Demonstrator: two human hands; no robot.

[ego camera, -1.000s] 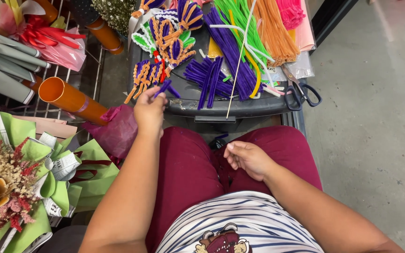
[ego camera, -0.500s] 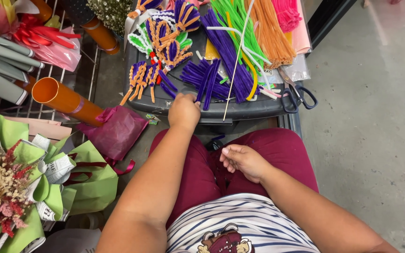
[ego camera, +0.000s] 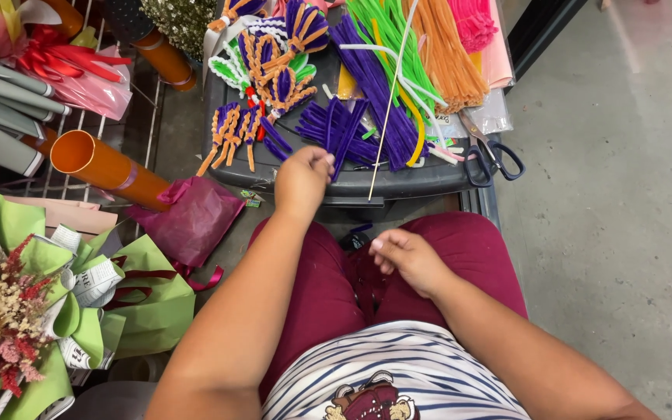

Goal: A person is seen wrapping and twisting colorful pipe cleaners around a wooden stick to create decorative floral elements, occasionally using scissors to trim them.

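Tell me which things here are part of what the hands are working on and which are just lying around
In use:
left hand reaching into the short purple pipe cleaners
right hand resting on the lap
dark tray holding them

Lying about:
scissors
orange tube
magenta wrapping paper
green-wrapped bouquet
orange pipe cleaners

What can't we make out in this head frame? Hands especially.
- Left hand, head view: its back hides the fingertips, so a grip on the purple pipe cleaners can't be told.
- Right hand: fingers curl over the lap; anything between them is too small to tell.
- Bouquet: cut off by the left edge.
- Scissors: blades lie under clear wrap.
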